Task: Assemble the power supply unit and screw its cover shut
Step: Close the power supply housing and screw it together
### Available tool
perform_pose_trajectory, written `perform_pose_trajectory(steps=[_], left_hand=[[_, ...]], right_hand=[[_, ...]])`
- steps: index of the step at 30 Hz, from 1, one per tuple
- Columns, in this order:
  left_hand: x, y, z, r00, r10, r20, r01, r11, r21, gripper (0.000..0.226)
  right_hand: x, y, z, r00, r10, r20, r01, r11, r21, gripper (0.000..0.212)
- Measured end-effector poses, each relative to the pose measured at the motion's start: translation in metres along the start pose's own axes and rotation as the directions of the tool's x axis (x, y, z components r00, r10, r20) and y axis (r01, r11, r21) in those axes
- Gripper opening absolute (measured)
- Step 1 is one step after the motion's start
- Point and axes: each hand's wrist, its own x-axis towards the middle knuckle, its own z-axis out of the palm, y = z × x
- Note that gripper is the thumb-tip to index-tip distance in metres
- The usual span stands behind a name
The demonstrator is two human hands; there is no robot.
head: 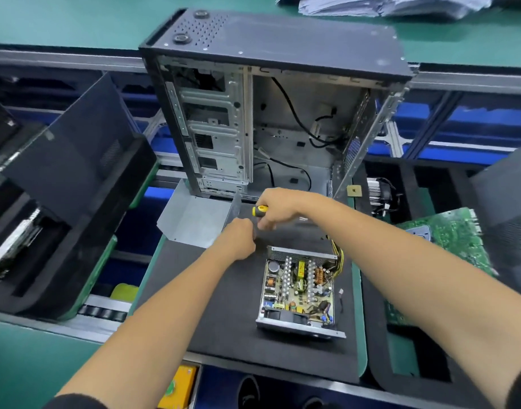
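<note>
The open power supply unit (297,290) lies on a black foam mat (224,320), its circuit board and yellow wires exposed. Its grey metal cover (194,216) lies open-side up behind and to the left, in front of the case. My right hand (278,206) grips a yellow-and-black screwdriver (259,210) just above the mat, behind the unit. Directly below and left of the right hand, my left hand (238,234) has its fingers curled at the screwdriver's hidden tip; whether it holds anything small is not visible.
An open computer case (271,113) stands upright behind the mat. A green motherboard (448,240) and a cooler fan (380,193) lie to the right. Black foam trays (61,187) stand at left. A yellow box (179,388) sits at the near edge.
</note>
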Motion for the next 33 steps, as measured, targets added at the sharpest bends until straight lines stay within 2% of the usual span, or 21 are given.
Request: perform_pose_trajectory(steps=[3,6,8,11,13,16,21,24,28,33], left_hand=[[0.001,0.005,-0.026,0.996,0.060,-0.062,-0.062,0.998,-0.033,0.013],[-0.014,0.010,-0.044,0.984,0.165,-0.070,-0.168,0.985,-0.032,0.027],[-0.033,0.017,-0.048,0.945,0.325,0.040,-0.323,0.946,-0.037,0.034],[-0.067,0.035,-0.040,0.813,0.484,0.324,-0.476,0.873,-0.110,0.033],[-0.078,0.049,-0.031,0.739,0.506,0.445,-0.499,0.855,-0.145,0.036],[-0.076,0.061,-0.018,0.678,0.489,0.549,-0.488,0.858,-0.162,0.039],[-0.071,0.066,-0.010,0.663,0.461,0.590,-0.457,0.873,-0.167,0.027],[-0.074,0.067,-0.009,0.649,0.440,0.621,-0.451,0.879,-0.151,0.038],[-0.079,0.071,-0.003,0.661,0.445,0.604,-0.526,0.849,-0.049,0.054],[-0.086,0.077,-0.002,0.670,0.505,0.544,-0.632,0.773,0.060,0.047]], right_hand=[[-0.019,0.001,-0.013,0.999,0.018,-0.038,-0.018,1.000,-0.020,0.015],[-0.036,0.008,-0.014,0.988,0.087,-0.127,-0.089,0.996,-0.010,0.020],[-0.045,0.015,-0.011,0.974,0.136,-0.184,-0.135,0.991,0.017,0.022],[-0.058,0.021,-0.005,0.959,0.182,-0.216,-0.178,0.983,0.038,0.029],[-0.064,0.020,-0.001,0.958,0.197,-0.208,-0.194,0.980,0.034,0.031],[-0.071,0.018,0.003,0.962,0.202,-0.183,-0.199,0.979,0.037,0.026],[-0.077,0.014,0.010,0.970,0.197,-0.145,-0.194,0.980,0.039,0.036],[-0.079,0.014,0.017,0.971,0.206,-0.120,-0.200,0.978,0.060,0.037],[-0.079,0.015,0.028,0.979,0.191,-0.078,-0.186,0.981,0.060,0.035],[-0.083,0.011,0.026,0.980,0.175,-0.091,-0.170,0.984,0.059,0.032]])
